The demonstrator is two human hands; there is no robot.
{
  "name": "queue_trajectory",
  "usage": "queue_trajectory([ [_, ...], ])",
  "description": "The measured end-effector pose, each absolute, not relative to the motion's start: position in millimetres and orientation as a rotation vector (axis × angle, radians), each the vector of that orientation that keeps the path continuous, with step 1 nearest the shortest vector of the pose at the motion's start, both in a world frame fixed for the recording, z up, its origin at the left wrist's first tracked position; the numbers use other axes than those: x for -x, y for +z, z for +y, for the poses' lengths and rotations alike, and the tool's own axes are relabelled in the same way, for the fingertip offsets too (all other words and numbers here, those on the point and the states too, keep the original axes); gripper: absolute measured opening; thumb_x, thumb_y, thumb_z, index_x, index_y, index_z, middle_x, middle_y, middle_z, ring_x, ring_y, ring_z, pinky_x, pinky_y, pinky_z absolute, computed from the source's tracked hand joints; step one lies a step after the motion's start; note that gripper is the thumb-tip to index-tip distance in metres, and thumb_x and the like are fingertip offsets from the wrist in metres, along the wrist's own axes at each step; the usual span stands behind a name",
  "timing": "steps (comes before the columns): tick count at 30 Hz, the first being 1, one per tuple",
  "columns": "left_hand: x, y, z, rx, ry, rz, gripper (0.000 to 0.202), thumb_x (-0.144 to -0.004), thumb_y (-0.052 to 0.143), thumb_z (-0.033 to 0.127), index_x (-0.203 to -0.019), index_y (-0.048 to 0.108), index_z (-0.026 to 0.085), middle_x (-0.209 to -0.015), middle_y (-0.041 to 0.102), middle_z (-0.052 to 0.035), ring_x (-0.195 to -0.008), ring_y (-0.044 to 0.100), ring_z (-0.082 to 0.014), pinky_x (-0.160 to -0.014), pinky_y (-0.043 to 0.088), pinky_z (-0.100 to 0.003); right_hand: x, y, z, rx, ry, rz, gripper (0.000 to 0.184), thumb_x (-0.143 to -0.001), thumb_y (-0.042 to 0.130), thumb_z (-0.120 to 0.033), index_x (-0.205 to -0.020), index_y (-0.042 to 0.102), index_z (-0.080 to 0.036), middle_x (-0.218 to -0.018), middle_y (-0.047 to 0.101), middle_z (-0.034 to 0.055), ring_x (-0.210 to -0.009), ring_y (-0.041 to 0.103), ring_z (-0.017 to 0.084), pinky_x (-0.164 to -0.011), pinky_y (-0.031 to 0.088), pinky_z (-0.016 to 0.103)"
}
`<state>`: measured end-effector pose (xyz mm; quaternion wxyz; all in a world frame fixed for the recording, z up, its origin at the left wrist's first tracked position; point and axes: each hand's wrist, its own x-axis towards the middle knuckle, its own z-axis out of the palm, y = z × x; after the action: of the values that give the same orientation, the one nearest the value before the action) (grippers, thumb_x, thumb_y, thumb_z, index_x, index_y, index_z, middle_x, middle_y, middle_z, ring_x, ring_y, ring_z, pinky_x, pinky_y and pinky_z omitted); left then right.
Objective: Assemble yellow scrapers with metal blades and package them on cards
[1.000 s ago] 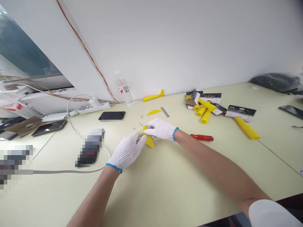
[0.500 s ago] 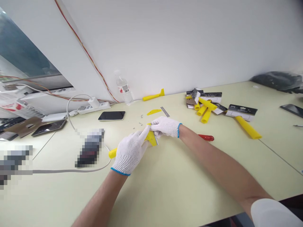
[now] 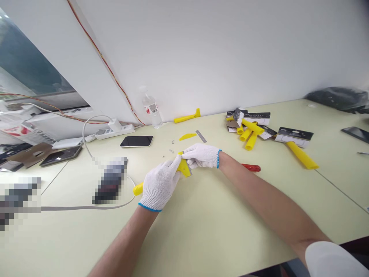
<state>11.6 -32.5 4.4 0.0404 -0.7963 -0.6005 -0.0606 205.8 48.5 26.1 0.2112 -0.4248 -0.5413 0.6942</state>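
Observation:
My left hand [image 3: 160, 181], in a white knit glove with a blue cuff, is wrapped round a yellow scraper [image 3: 183, 168]. Its handle end sticks out on the left, and a metal blade shows along the right edge of its head. The gloved fingers of my right hand [image 3: 200, 156] are closed at the head's upper corner, meeting my left fingertips; whether they also pinch something small is hidden. Just beyond lie a loose yellow cover piece [image 3: 187, 136], a flat metal blade [image 3: 201, 136] with holes and several small screws [image 3: 171, 151].
A red-handled tool [image 3: 251, 167] lies partly behind my right forearm. Several yellow scrapers with cards [image 3: 250, 132] are piled at the back right. Another yellow scraper [image 3: 187, 116] rests by the wall, near a plastic bottle [image 3: 152, 111]. A phone [image 3: 137, 141] and a white cable [image 3: 86, 207] are leftward.
My left hand has shifted very slightly, with its fingers drawn a little closer over the scraper's head. My right hand stays at the same corner. The loose parts on the table have not moved.

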Motion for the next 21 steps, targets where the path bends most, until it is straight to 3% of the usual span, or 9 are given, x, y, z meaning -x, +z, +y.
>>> queue_trajectory([
  [5,-11.7,4.4,-31.5,2.354,-0.228,-1.861,0.052,-0.100,0.047,0.029,-0.152,0.054,0.034,-0.104,0.073,-0.0035,-0.083,0.066,-0.0220,-0.061,0.033,-0.034,-206.1,26.0,48.6,1.058,2.112,-1.291,0.018,-0.086,0.075,-0.022,-0.077,0.060,-0.018,-0.060,0.050,-0.0052,-0.059,0.046,0.010,-0.065,0.052,0.024],
  [8,-10.1,2.8,-31.0,2.347,-0.253,-1.864,0.051,-0.100,0.048,0.027,-0.149,0.058,0.033,-0.104,0.072,-0.0030,-0.085,0.065,-0.0218,-0.061,0.034,-0.034,-205.4,28.2,46.7,1.073,2.129,-1.222,0.012,-0.090,0.070,-0.016,-0.079,0.066,-0.016,-0.066,0.059,-0.0006,-0.060,0.045,0.011,-0.065,0.051,0.024],
  [15,-7.8,-1.5,-30.2,2.299,-0.298,-1.790,0.050,-0.100,0.046,0.025,-0.147,0.061,0.031,-0.102,0.071,-0.0041,-0.085,0.066,-0.0213,-0.062,0.036,-0.035,-203.9,26.0,47.2,1.082,2.096,-1.326,0.027,-0.099,0.065,-0.035,-0.097,0.078,-0.012,-0.097,0.076,0.0130,-0.061,0.050,0.011,-0.056,0.046,0.023],
  [21,-2.8,-3.0,-28.5,2.270,-0.381,-1.778,0.050,-0.098,0.047,0.019,-0.144,0.065,0.031,-0.106,0.074,-0.0049,-0.088,0.067,-0.0210,-0.066,0.040,-0.033,-214.5,31.6,55.7,1.372,1.723,-1.550,0.027,-0.097,0.062,-0.039,-0.091,0.072,-0.014,-0.090,0.073,0.0089,-0.059,0.054,0.012,-0.055,0.048,0.025],
])
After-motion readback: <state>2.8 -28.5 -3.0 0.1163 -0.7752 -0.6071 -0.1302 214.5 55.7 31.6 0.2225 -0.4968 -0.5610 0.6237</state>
